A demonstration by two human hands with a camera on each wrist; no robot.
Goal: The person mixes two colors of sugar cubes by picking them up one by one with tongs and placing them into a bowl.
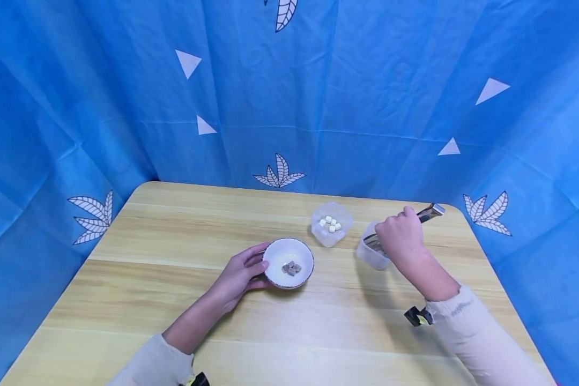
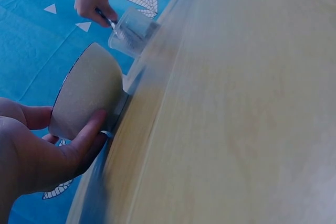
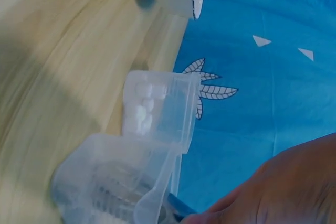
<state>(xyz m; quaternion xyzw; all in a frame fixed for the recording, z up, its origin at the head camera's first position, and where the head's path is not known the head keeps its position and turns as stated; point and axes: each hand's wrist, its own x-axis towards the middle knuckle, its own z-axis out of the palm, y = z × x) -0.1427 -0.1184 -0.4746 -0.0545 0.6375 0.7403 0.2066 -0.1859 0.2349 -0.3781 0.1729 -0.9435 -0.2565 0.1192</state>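
Note:
My left hand (image 1: 237,279) grips the side of a small white bowl (image 1: 282,250) with a dark speckled rim, thumb at the rim and fingers around the outer wall. Several grey-brown cubes (image 1: 291,268) lie in the bowl. In my right hand (image 1: 401,234) is a pair of metal tongs (image 1: 430,213), pointing down into a translucent plastic container (image 1: 372,259). The right wrist view shows the ridged tong ends through that container's wall; what lies between them is blurred. The left wrist view has the bowl's pale outside (image 2: 92,93) close over the table.
A second translucent container (image 1: 317,235) with several white cubes (image 1: 332,228) stands just left of the first. The wooden table (image 1: 183,225) ends at a blue curtain (image 1: 366,80) with leaf and triangle prints, behind and at both sides.

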